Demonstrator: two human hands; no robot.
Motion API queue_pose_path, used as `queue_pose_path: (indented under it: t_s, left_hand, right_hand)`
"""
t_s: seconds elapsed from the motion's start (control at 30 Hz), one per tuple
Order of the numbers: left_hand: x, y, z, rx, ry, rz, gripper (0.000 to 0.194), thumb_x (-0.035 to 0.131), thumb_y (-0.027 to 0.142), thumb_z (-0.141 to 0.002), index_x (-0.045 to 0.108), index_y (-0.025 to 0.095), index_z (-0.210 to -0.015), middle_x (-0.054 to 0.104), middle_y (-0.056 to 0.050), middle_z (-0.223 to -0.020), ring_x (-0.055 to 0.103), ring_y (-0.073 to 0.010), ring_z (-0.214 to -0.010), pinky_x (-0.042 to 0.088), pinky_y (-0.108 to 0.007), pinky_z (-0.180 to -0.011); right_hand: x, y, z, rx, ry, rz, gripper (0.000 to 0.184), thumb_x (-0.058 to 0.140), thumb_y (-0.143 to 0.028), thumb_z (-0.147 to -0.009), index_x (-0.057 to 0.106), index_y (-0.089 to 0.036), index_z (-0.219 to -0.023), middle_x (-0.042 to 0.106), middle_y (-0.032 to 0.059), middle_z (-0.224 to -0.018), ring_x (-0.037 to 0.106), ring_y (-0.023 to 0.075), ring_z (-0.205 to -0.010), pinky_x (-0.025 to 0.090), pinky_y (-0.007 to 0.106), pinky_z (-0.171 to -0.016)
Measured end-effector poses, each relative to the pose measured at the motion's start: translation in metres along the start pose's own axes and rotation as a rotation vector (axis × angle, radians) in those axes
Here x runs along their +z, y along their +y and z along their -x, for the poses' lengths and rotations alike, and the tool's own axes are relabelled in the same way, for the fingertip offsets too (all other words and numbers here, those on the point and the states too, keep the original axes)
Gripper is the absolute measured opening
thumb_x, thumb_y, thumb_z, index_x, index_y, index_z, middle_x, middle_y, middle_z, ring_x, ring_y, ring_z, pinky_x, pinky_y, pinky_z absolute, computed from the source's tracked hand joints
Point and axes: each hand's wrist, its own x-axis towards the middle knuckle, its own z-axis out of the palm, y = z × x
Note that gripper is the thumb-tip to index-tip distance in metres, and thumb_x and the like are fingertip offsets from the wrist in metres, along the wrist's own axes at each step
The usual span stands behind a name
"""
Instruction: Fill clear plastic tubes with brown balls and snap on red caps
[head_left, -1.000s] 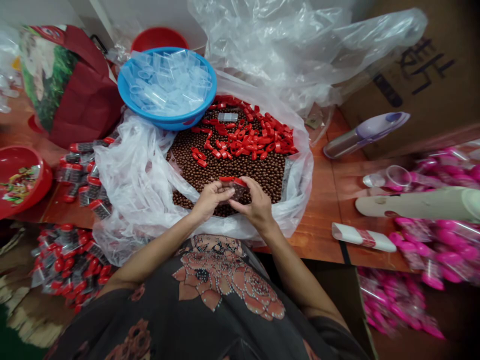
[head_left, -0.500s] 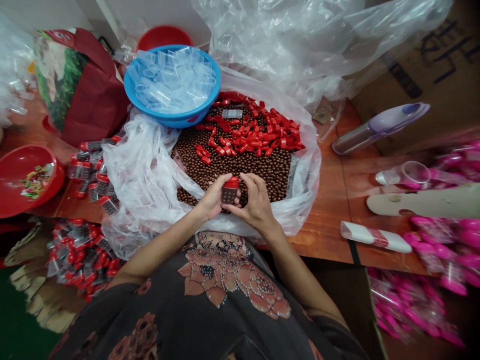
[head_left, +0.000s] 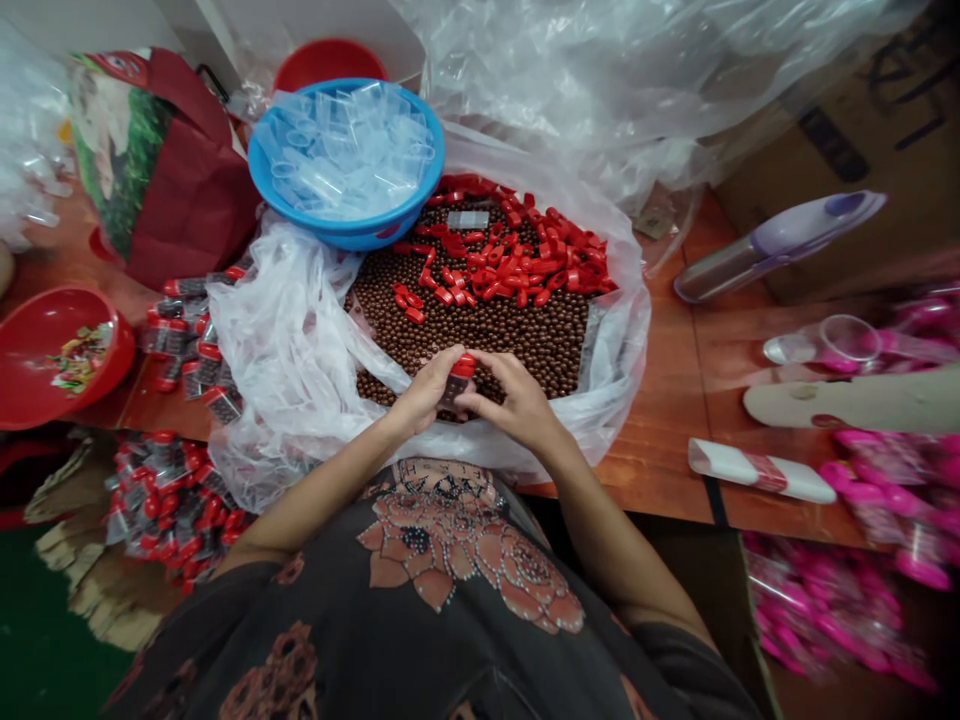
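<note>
Between my two hands is a small clear bottle of brown candy balls with a red cap, a little tilted. My left hand is closed around its left side. The thumb and fingertips of my right hand press in at the cap and lower right side. Just below and beyond the hands, brown candy balls fill a white plastic bag spread wide. On top of the balls lie many loose red caps and one clear empty bottle.
A blue bowl of clear empty bottles stands behind. Filled red-capped bottles pile up at left, near a red bowl. On the right are a tumbler, a white wrapped packet and pink-capped containers.
The bottle has turned and tilted between my hands. My right fingers have closed in onto the cap and side. The whole view has shifted slightly.
</note>
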Motion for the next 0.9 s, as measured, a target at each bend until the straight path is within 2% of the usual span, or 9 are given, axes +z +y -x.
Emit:
queue_pose_path:
  t_s: [0.13,0.23,0.3,0.4,0.47,0.6,0.67,0.73,0.9]
  left_hand:
    - [-0.004,-0.001,0.001,0.037,-0.05,-0.111,0.043,0.046,0.055,-0.089,0.055,0.018,-0.109,0.052,0.003,-0.055,0.047,-0.0099,-0.04,0.039,-0.02,-0.039]
    - [-0.004,-0.003,0.001,0.048,-0.047,-0.142,0.045,0.044,0.054,-0.091,0.054,0.019,-0.118,0.052,0.003,-0.055,0.047,-0.0098,-0.041,0.038,-0.019,-0.038]
    - [-0.002,-0.003,0.0,0.029,-0.036,-0.13,0.045,0.042,0.052,-0.091,0.055,0.019,-0.118,0.05,0.003,-0.054,0.045,-0.0094,-0.04,0.037,-0.019,-0.038]
    - [0.0,-0.002,0.0,-0.017,-0.02,-0.071,0.043,0.041,0.049,-0.091,0.056,0.018,-0.118,0.049,0.003,-0.052,0.044,-0.0091,-0.038,0.036,-0.02,-0.039]
    - [0.0,-0.001,0.0,-0.019,-0.016,-0.024,0.041,0.042,0.048,-0.09,0.057,0.018,-0.113,0.05,0.003,-0.053,0.045,-0.0091,-0.039,0.037,-0.02,-0.039]
    - [-0.003,0.001,-0.002,-0.003,-0.002,0.024,0.037,0.048,0.053,-0.086,0.056,0.017,-0.089,0.056,0.001,-0.058,0.051,-0.01,-0.045,0.041,-0.021,-0.043]
    - [-0.004,0.002,-0.003,-0.033,0.005,0.037,0.04,0.05,0.056,-0.085,0.054,0.017,-0.083,0.057,-0.001,-0.06,0.054,-0.0111,-0.047,0.042,-0.022,-0.043]
    - [-0.003,0.003,-0.003,-0.044,0.012,0.05,0.04,0.05,0.056,-0.085,0.055,0.017,-0.084,0.057,-0.001,-0.06,0.054,-0.0114,-0.047,0.04,-0.022,-0.042]
    - [0.002,-0.001,-0.001,0.032,0.028,0.071,0.034,0.049,0.046,-0.089,0.055,0.018,-0.107,0.05,0.004,-0.052,0.045,-0.0094,-0.039,0.038,-0.022,-0.041]
  right_hand:
    - [-0.001,-0.002,0.002,0.203,0.058,-0.343,0.03,0.061,-0.04,-0.089,0.066,-0.028,-0.115,0.072,0.0025,-0.102,0.067,0.0193,-0.092,0.055,0.04,-0.087]
    - [0.002,-0.007,0.004,0.284,0.026,-0.555,0.029,0.062,-0.038,-0.088,0.068,-0.028,-0.114,0.073,-0.002,-0.082,0.069,0.0158,-0.073,0.058,0.035,-0.076]
    - [0.005,-0.008,0.004,0.311,0.043,-0.59,0.028,0.062,-0.038,-0.088,0.068,-0.028,-0.114,0.072,-0.0031,-0.076,0.068,0.0153,-0.067,0.059,0.034,-0.072]
    - [0.006,-0.005,0.003,0.287,0.08,-0.449,0.026,0.06,-0.041,-0.089,0.07,-0.028,-0.109,0.074,-0.0015,-0.084,0.071,0.0178,-0.076,0.059,0.037,-0.077]
    - [0.003,-0.001,0.001,0.2,0.047,-0.298,0.031,0.063,-0.046,-0.086,0.069,-0.028,-0.111,0.074,0.0009,-0.1,0.07,0.0214,-0.092,0.056,0.042,-0.088]
    - [-0.002,0.002,-0.005,-0.053,-0.08,0.027,0.076,0.075,-0.054,-0.073,0.046,-0.023,-0.137,0.057,0.0122,-0.136,0.055,0.0308,-0.124,0.046,0.053,-0.103]
    - [-0.001,0.002,-0.007,-0.135,-0.097,0.146,0.083,0.072,-0.052,-0.075,0.036,-0.019,-0.142,0.052,0.0169,-0.139,0.051,0.0329,-0.127,0.045,0.055,-0.104]
    - [0.002,0.002,-0.007,-0.184,-0.091,0.216,0.078,0.068,-0.048,-0.08,0.033,-0.018,-0.143,0.052,0.0182,-0.137,0.051,0.0331,-0.126,0.045,0.055,-0.103]
    - [0.013,0.007,-0.005,-0.283,-0.013,0.282,0.072,0.065,-0.044,-0.079,0.034,-0.017,-0.138,0.055,0.0179,-0.127,0.055,0.0321,-0.117,0.05,0.05,-0.095]
